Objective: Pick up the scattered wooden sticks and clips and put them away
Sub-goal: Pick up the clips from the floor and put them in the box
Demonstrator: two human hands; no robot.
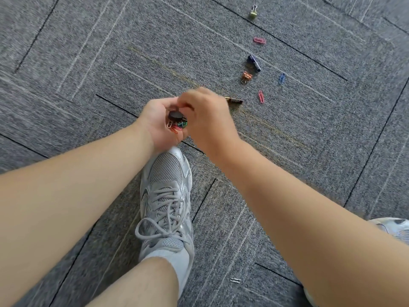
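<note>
Left hand is palm up at frame centre, fingers cupped round a black disc. A bunch of coloured clips hangs off the disc's lower edge, in the palm.

Right hand sits at 3 o'clock of the left, touching it, with its fingers curled down over the disc. It's blurred, so I can't tell whether it's pinching anything.

Still loose on the carpet, taken from the hands:
- battery at 3 o'clock, one end hidden behind the right hand
- red clip just beyond the battery, apart from it
- orange binder clip at 2 o'clock, with a dark blue binder clip just beside it at its 1 o'clock
- blue clip at 2 o'clock, further out
- pink clip at 1 o'clock
- green binder clip at 1 o'clock, the farthest, near the top edge
- white clip at 5 o'clock, well apart from the rest

A grey shoe is at 6 o'clock, its toe just under the left wrist. The second shoe is at the right edge, mostly hidden by the right forearm.
</note>
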